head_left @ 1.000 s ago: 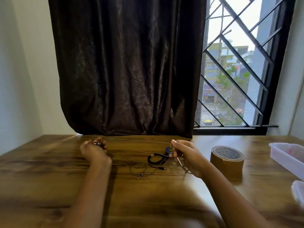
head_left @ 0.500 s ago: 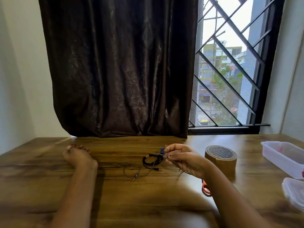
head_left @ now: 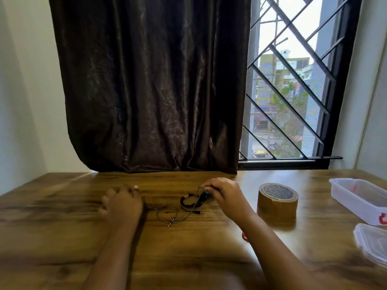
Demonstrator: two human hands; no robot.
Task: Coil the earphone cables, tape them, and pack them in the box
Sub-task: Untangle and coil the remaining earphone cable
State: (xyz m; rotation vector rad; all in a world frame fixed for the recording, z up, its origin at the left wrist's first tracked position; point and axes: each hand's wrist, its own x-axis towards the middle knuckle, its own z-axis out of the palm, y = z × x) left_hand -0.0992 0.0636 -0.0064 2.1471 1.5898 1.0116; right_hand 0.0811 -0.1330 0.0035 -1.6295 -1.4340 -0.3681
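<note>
- Curtain [head_left: 150, 84], dark and creased, is hung behind the far edge of the tabletop [head_left: 62, 237], with a barred window [head_left: 293, 91] seen to its right.
- A clear plastic box [head_left: 356, 197] is set uncovered at the right edge, and its lid [head_left: 372, 241] is laid nearer the front right corner.
- A brown tape roll [head_left: 277, 204] is stood flat between the box and the right hand [head_left: 226, 195].
- The right hand is held curled near the middle of the tabletop, with a thin earphone cable [head_left: 170, 223] pinched in its fingertips.
- The left hand [head_left: 122, 203] is blurred, so whether anything is grasped cannot be told.
- A black coiled cable [head_left: 188, 200] is laid just beside the right fingertips, and the thin cable's loop and plug are spread between the two hands.
</note>
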